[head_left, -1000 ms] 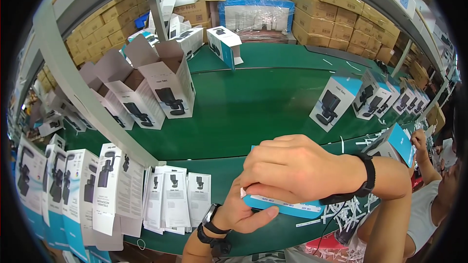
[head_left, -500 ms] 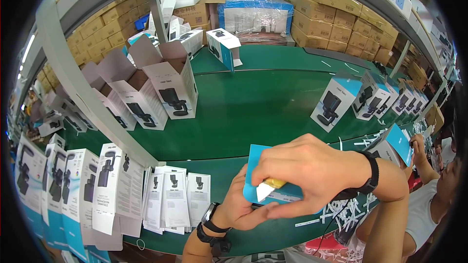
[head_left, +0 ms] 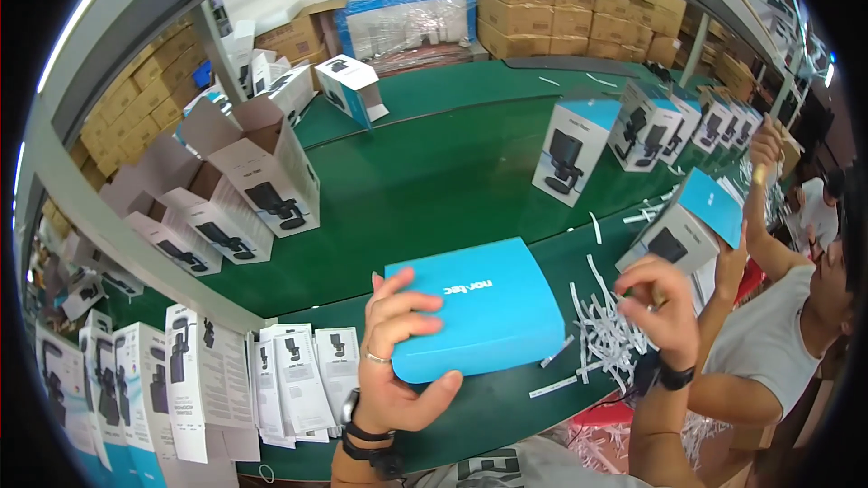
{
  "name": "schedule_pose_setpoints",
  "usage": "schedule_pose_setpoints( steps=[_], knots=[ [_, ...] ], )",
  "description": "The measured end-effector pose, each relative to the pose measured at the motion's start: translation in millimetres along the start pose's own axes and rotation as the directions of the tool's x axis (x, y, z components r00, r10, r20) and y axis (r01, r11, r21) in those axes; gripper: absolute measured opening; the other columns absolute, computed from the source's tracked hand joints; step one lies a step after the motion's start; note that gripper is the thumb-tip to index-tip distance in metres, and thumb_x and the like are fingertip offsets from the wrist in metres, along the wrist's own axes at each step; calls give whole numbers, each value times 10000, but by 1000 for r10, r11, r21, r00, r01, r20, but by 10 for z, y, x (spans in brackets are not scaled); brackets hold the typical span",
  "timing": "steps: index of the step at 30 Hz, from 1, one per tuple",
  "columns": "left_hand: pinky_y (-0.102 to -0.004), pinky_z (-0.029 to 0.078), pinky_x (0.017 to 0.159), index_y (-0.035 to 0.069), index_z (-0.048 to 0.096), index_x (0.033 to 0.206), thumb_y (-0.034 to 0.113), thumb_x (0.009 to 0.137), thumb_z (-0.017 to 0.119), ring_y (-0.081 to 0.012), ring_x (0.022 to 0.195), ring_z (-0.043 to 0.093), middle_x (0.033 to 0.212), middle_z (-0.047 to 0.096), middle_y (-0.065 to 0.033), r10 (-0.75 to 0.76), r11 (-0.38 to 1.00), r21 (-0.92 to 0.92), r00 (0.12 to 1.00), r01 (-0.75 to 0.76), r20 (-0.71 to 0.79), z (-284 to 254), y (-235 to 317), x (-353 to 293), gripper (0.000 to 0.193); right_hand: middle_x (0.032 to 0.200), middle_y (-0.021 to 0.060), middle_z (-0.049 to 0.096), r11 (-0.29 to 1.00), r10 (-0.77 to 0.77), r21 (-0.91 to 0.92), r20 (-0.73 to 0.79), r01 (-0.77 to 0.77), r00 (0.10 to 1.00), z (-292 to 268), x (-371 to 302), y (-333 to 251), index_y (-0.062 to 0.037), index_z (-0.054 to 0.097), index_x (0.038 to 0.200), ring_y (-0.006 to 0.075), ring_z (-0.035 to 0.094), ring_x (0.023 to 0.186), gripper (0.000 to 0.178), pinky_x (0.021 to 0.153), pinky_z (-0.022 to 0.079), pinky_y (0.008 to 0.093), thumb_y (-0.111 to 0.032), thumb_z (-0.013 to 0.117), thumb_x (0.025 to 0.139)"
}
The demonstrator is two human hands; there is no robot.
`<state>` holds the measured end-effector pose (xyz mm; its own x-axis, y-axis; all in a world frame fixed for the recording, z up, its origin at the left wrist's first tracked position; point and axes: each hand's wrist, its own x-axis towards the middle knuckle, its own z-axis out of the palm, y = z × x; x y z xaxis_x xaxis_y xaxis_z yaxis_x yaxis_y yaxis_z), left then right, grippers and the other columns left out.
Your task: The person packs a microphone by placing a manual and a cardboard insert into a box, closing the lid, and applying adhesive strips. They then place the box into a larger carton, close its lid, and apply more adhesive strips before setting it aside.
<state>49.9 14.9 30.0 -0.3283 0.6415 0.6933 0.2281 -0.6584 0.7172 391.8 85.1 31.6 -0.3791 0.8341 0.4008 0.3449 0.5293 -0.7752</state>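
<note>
A bright blue and white carton (head_left: 484, 307) is tilted in front of me, its blue face turned up. My left hand (head_left: 398, 352) grips its left end, fingers over the blue face and thumb along the near edge. Off to the carton's right, apart from it, is my right hand (head_left: 662, 307). Its fingers are curled in, and whatever they hold is too small to make out. Loose white paper strips (head_left: 608, 334) lie on the green table between the carton and that hand.
Open-flapped microphone cartons (head_left: 271, 172) stand at the left, closed ones (head_left: 574, 149) at the far right. White leaflets (head_left: 303, 389) lie near left, beside upright cartons (head_left: 203, 389). At right a co-worker (head_left: 768, 343) holds a blue-topped carton (head_left: 674, 235). A grey post (head_left: 145, 226) rises at left.
My right hand has left the carton and moved right, over by the strips. The carton now shows its broad blue face, held by my left hand alone. The view has shifted.
</note>
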Motion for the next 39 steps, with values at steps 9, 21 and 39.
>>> schedule_pose_setpoints(
  steps=[9, 21, 39],
  knots=[
    [-620, 296, 1174, 171, 761, 997, 202, 781, 827, -330, 1176, 599, 1179, 692, -75, 63, 943, 276, 914, -187, 401, -317, -195, -111, 228, 1145, 83, 614, 938, -286, 181, -81, 296, 955, 1003, 253, -193, -31, 716, 1248, 90, 485, 687, 388, 617, 415, 243, -138, 797, 884],
    [-546, 407, 1114, 135, 743, 1187, 210, 890, 757, -319, 1209, 631, 1260, 684, -97, 113, 728, 474, 768, -495, 630, -363, 19, -195, 306, 1170, 147, 705, 797, -584, 39, -205, 603, 785, 1197, 262, 150, -29, 757, 1056, 173, 617, 676, 273, 585, 451, 264, -196, 832, 854],
    [-466, 459, 1069, 76, 661, 1345, 315, 903, 745, -361, 1209, 647, 1332, 663, -177, -68, 543, 660, 756, -520, 651, 73, 286, -221, 510, 1074, 106, 755, 774, -567, 185, -223, 606, 793, 1292, 482, 83, -61, 768, 1032, 197, 666, 628, 328, 513, 463, 294, -339, 808, 862]
  ],
)
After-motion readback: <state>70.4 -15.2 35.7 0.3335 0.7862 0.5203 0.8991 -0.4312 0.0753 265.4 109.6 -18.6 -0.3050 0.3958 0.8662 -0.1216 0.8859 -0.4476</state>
